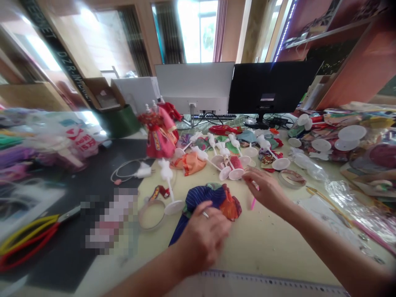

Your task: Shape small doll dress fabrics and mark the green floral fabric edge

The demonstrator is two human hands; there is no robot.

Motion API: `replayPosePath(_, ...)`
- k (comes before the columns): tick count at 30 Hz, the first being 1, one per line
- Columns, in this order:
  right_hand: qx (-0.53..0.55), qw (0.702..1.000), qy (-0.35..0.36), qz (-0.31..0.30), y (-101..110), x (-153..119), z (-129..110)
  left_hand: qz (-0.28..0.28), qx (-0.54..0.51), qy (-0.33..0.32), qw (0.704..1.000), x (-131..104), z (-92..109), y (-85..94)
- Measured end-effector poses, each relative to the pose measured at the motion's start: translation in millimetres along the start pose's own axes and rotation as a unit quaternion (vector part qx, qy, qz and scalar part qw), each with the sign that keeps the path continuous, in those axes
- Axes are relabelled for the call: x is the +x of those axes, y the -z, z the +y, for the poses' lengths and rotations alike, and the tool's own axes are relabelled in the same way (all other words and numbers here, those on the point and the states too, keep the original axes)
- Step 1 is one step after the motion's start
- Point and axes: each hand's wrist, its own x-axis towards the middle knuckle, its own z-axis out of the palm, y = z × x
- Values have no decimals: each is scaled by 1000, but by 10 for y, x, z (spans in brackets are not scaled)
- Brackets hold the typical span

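Note:
My left hand (208,231), with a ring on one finger, is over the near edge of a small blue striped and orange cloth garment (206,198). Its fingers are bent and smeared by motion. My right hand (262,187) is farther right, its fingers reaching to the round base of a white doll stand (236,174) lying on its side. Whether those fingertips grip the base is unclear. Just below the right hand lies a pink stick (253,203). Left of the garment, another white doll stand (168,185) is near a clear tape roll (151,214).
Red-handled scissors (34,245) lie at the left, near a white charger (144,170). Dressed doll forms (159,138) stand behind. A ruler (247,278) runs along the front. Plastic bags (346,198) and cloth pile up right, below two monitors (266,88).

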Motion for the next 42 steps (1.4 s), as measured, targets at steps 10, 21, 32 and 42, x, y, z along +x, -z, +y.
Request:
replayPosePath(10,158,981,59,-92,-166,-21,-647,-123,97,206,966,24,-498,238)
replayPosePath(21,386,908,-96,128,286,434,-699,9,-27,298,954,471,-632,401)
replayPosePath(32,516,823,-145,190,547,443,-890,-10,-299,258,919,672,-148,163)
replayPosePath(42,590,757,-191,204,681,188,-563,96,-338,330,876,554,-116,-70)
